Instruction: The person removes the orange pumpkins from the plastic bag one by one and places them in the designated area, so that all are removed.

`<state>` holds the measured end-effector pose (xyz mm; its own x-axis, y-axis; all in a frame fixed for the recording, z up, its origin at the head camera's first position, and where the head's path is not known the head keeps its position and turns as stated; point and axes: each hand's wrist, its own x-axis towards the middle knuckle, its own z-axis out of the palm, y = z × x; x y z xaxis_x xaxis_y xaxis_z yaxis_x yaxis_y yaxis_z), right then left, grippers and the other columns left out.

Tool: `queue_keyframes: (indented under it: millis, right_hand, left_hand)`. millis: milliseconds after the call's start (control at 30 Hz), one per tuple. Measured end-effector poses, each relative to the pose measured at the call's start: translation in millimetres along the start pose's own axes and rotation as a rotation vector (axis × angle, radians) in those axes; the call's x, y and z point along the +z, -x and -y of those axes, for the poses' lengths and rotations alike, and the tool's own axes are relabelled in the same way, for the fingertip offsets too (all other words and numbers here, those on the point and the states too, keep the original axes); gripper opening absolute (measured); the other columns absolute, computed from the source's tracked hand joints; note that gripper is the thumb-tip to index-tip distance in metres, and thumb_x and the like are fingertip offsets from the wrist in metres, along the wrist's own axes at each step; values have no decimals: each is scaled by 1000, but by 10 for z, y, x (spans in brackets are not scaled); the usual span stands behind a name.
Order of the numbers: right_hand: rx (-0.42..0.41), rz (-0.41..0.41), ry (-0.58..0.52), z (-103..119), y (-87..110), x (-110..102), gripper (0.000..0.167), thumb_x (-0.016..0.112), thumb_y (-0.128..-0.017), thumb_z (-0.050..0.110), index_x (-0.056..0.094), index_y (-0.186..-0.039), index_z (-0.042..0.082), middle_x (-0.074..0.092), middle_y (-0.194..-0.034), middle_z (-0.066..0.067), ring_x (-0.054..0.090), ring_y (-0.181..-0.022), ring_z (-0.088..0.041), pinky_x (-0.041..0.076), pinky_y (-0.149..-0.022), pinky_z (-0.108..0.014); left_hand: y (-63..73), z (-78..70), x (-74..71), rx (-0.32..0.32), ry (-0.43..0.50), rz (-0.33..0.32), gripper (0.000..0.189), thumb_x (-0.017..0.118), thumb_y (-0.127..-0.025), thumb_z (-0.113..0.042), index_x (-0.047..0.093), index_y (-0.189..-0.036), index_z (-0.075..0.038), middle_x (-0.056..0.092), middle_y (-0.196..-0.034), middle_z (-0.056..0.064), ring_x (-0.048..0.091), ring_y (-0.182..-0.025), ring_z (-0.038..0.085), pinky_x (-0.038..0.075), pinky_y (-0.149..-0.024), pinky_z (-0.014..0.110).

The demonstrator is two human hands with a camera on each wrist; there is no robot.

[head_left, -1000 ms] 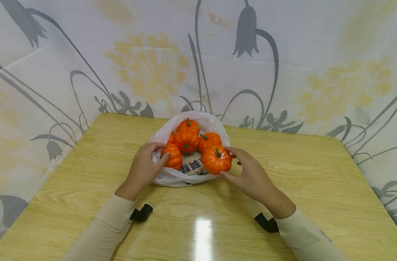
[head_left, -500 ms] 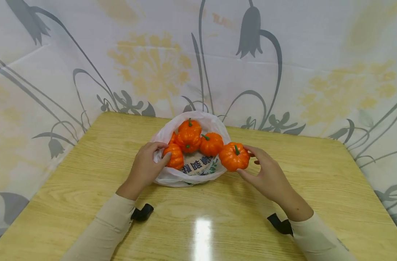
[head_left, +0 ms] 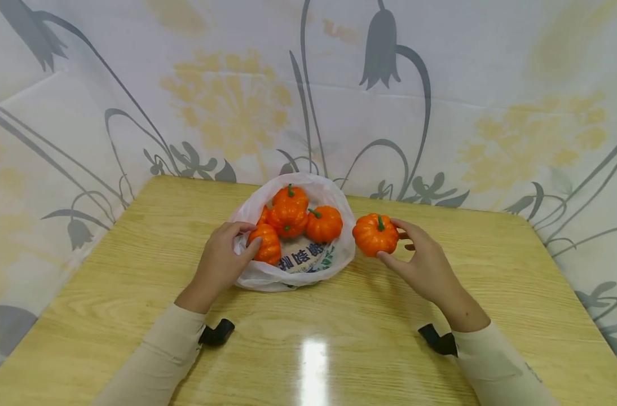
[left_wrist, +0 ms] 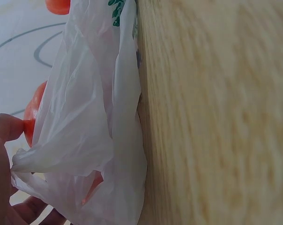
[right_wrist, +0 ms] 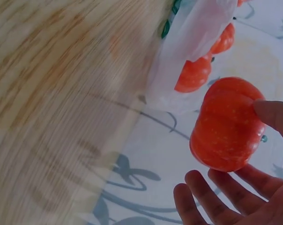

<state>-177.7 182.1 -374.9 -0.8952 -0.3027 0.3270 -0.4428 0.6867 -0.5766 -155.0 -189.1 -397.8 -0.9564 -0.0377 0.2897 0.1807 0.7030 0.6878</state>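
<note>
A white plastic bag (head_left: 346, 248) sits on the table with its mouth rolled open and several small orange pumpkins (head_left: 324, 224) inside. My left hand (head_left: 222, 256) grips the bag's left edge, its thumb against the leftmost pumpkin (head_left: 267, 246). In the left wrist view, the bag's crumpled wall (left_wrist: 80, 117) runs into that hand, between thumb and fingers. To the right of the bag, my right hand (head_left: 422, 259) holds another pumpkin (head_left: 374, 235) with a green stem, above the table. In the right wrist view, thumb and fingertips pinch this pumpkin (right_wrist: 228, 126) from opposite sides.
The bag and hands are over a light wooden table (head_left: 268, 349), whose far edge meets a wall covering (head_left: 440, 84) printed with grey and yellow flowers. Printed lettering (head_left: 303, 256) shows on the bag's inside bottom. Black curved pieces (head_left: 217, 332) stick out at both wrists.
My right hand has carried its pumpkin from over the bag's right rim out to the right and slightly farther back. The left hand has stayed at the bag's left edge.
</note>
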Motion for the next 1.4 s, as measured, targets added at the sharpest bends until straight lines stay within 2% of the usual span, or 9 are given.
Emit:
queue_keyframes:
  millis: [267, 467, 633, 967, 1400]
  right_hand:
    - [42, 17, 18, -96, -54, -42, 67, 76, -89, 22, 47, -144, 0, 53, -144, -22, 60, -115, -39, 54, -88, -57]
    - [106, 74, 15, -158, -69, -94, 68, 74, -91, 26, 44, -147, 1, 53, -143, -23, 59, -117, -41, 53, -91, -56]
    - [128, 99, 1, -195, -90, -128, 67, 73, -92, 28, 45, -146, 2, 53, -142, -23, 60, -117, -41, 52, -93, -56]
    - [229, 174, -34, -260, -53, -162, 72, 70, -93, 35, 39, -151, 4, 43, -152, -23, 61, -115, -43, 55, -91, -54]
    - [254, 184, -33, -419, -50, -167, 72, 71, -94, 29, 38, -151, 1, 42, -152, -25, 63, -114, -42, 57, -89, -50]
  left_hand:
    - [4, 17, -26, -6, 5, -5, 33, 70, -93, -28, 67, -118, -7, 64, -116, 13, 56, -109, 30, 46, -100, 49]
    - [14, 33, -29, -20, 5, 7, 33, 69, -93, -28, 67, -119, -7, 64, -117, 13, 55, -110, 31, 45, -101, 49]
    - [10, 24, -42, -18, 8, 7, 34, 69, -94, -27, 66, -120, -6, 63, -117, 13, 55, -110, 31, 45, -101, 49]
    - [2, 39, -9, -12, 11, 14, 33, 69, -94, -26, 66, -119, -6, 64, -116, 14, 56, -109, 31, 45, -101, 49]
    - [-13, 43, 17, -1, 19, 19, 33, 70, -94, -28, 66, -119, -7, 64, -118, 13, 56, -110, 30, 45, -102, 48]
